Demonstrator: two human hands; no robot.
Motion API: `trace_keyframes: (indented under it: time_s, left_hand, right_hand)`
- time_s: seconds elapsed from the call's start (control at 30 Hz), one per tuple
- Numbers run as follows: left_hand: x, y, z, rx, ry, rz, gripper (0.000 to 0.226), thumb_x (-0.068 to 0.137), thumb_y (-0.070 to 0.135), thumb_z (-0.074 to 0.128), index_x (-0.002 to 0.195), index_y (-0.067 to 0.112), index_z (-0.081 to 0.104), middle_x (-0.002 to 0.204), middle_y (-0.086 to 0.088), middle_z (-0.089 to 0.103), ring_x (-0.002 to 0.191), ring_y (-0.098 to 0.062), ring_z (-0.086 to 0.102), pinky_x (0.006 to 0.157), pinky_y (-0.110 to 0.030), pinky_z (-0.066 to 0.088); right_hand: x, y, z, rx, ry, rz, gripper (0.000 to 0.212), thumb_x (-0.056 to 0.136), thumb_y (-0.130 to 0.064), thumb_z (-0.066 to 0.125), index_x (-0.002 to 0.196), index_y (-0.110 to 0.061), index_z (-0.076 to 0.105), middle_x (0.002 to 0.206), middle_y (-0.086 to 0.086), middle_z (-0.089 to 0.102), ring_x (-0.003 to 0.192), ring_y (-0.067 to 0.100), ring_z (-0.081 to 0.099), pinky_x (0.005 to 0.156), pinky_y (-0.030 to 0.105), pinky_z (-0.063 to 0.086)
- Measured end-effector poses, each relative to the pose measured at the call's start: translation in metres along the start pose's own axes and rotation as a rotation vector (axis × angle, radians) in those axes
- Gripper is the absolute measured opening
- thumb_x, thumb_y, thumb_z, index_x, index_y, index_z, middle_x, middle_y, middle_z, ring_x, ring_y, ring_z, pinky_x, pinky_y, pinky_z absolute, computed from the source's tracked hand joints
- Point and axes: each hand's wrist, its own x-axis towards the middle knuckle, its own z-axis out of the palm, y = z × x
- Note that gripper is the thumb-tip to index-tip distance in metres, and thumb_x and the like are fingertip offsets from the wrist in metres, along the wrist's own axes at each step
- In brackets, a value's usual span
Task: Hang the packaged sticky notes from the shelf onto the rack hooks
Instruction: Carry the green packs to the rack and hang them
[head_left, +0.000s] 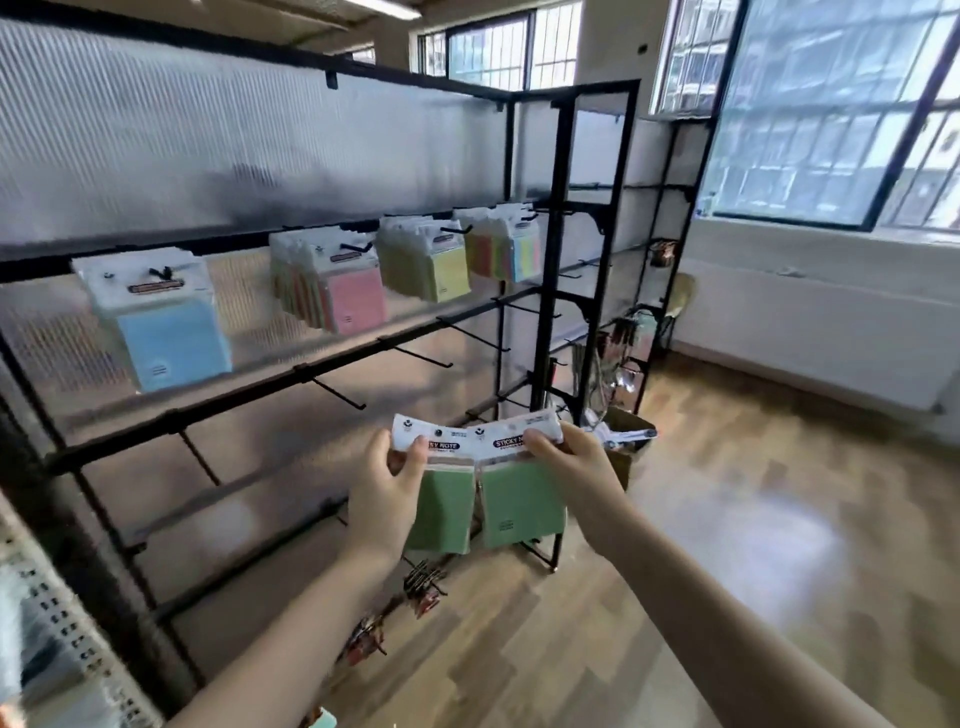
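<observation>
I hold two packs of green sticky notes side by side in front of the black rack (311, 379). My left hand (387, 483) pinches the white header of the left green pack (444, 514). My right hand (571, 460) pinches the header of the right green pack (522, 509). Both packs hang below the second rail, whose hooks (337, 392) are bare. On the upper rail hang stacks of blue packs (166, 332), pink packs (343, 296), yellow packs (434, 265) and multicoloured packs (511, 247).
A second black rack (587, 260) stands at right angles on the right, with small items hanging low and a cardboard box (623, 441) at its foot. Small red items (423, 587) hang low on the near rack. Wooden floor spreads to the right, below the windows.
</observation>
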Motion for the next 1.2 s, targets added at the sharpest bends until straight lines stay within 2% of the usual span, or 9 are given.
trace_keyframes:
  time_s: [0.1, 0.2, 0.3, 0.47, 0.63, 0.77, 0.9, 1.07, 1.2]
  left_hand:
    - [0.029, 0.004, 0.052, -0.061, -0.061, 0.0, 0.02, 0.094, 0.024, 0.057, 0.081, 0.009, 0.055, 0.077, -0.003, 0.063, 0.069, -0.013, 0.057, 0.058, -0.015, 0.04]
    - [0.067, 0.007, 0.102, -0.13, -0.116, 0.022, 0.017, 0.095, 0.023, 0.055, 0.08, 0.014, 0.054, 0.076, -0.001, 0.063, 0.064, -0.001, 0.056, 0.056, -0.011, 0.04]
    - [0.112, 0.01, 0.144, -0.153, -0.135, 0.068, 0.019, 0.094, 0.023, 0.056, 0.081, 0.01, 0.055, 0.075, -0.003, 0.063, 0.064, -0.001, 0.057, 0.054, -0.011, 0.041]
    - [0.186, 0.02, 0.204, -0.215, -0.204, 0.103, 0.028, 0.095, 0.029, 0.054, 0.085, 0.002, 0.057, 0.078, -0.019, 0.063, 0.071, -0.033, 0.059, 0.063, -0.044, 0.047]
    - [0.237, 0.03, 0.247, -0.243, -0.207, 0.142, 0.019, 0.094, 0.029, 0.057, 0.081, 0.015, 0.057, 0.07, -0.004, 0.064, 0.061, -0.017, 0.06, 0.05, -0.023, 0.047]
    - [0.267, 0.033, 0.278, -0.284, -0.207, 0.165, 0.014, 0.092, 0.027, 0.06, 0.082, 0.018, 0.061, 0.072, 0.004, 0.066, 0.064, 0.0, 0.061, 0.054, -0.009, 0.044]
    - [0.299, 0.033, 0.309, -0.288, -0.207, 0.191, 0.019, 0.092, 0.031, 0.059, 0.082, 0.015, 0.06, 0.073, -0.001, 0.065, 0.062, -0.002, 0.059, 0.057, -0.012, 0.044]
    - [0.338, 0.041, 0.344, -0.329, -0.179, 0.19, 0.033, 0.08, 0.05, 0.062, 0.091, 0.02, 0.062, 0.076, 0.007, 0.069, 0.068, 0.001, 0.063, 0.06, -0.011, 0.046]
    - [0.376, 0.057, 0.375, -0.292, -0.061, 0.141, 0.029, 0.073, 0.053, 0.063, 0.082, 0.026, 0.061, 0.07, 0.012, 0.067, 0.062, 0.006, 0.062, 0.057, -0.006, 0.043]
  right_hand:
    - [0.033, 0.003, -0.03, -0.007, 0.096, -0.007, 0.016, 0.09, -0.021, 0.061, 0.076, -0.015, 0.066, 0.067, -0.006, 0.069, 0.058, 0.005, 0.062, 0.053, 0.021, 0.048]
    - [0.072, 0.004, -0.057, -0.027, 0.127, 0.015, 0.017, 0.09, -0.023, 0.061, 0.077, -0.012, 0.064, 0.073, 0.003, 0.068, 0.062, 0.015, 0.063, 0.06, 0.03, 0.05]
    - [0.12, 0.0, -0.082, -0.085, 0.162, 0.011, 0.021, 0.089, -0.028, 0.063, 0.077, -0.012, 0.059, 0.069, 0.003, 0.059, 0.059, 0.012, 0.054, 0.056, 0.022, 0.043]
    - [0.205, -0.013, -0.112, -0.132, 0.203, -0.072, 0.028, 0.09, -0.025, 0.063, 0.083, 0.002, 0.06, 0.067, 0.004, 0.052, 0.059, 0.01, 0.046, 0.049, 0.018, 0.035]
    - [0.268, -0.02, -0.126, -0.137, 0.216, -0.173, 0.008, 0.09, -0.017, 0.063, 0.086, -0.02, 0.07, 0.07, -0.011, 0.07, 0.059, 0.001, 0.061, 0.053, 0.013, 0.044]
    - [0.309, -0.023, -0.136, -0.131, 0.201, -0.178, 0.009, 0.091, -0.022, 0.063, 0.091, -0.029, 0.069, 0.074, -0.013, 0.072, 0.058, 0.001, 0.065, 0.05, 0.014, 0.046]
    - [0.353, -0.026, -0.152, -0.191, 0.107, -0.152, 0.015, 0.091, -0.032, 0.062, 0.083, -0.023, 0.071, 0.068, -0.009, 0.072, 0.054, 0.002, 0.063, 0.047, 0.011, 0.043]
    - [0.421, -0.037, -0.179, -0.261, -0.034, -0.227, 0.023, 0.087, -0.036, 0.066, 0.073, -0.018, 0.068, 0.072, 0.008, 0.072, 0.06, 0.014, 0.063, 0.056, 0.022, 0.045]
    - [0.482, -0.051, -0.196, -0.214, -0.141, -0.286, 0.022, 0.089, -0.029, 0.066, 0.071, -0.016, 0.065, 0.062, -0.001, 0.068, 0.053, 0.009, 0.061, 0.048, 0.017, 0.043]
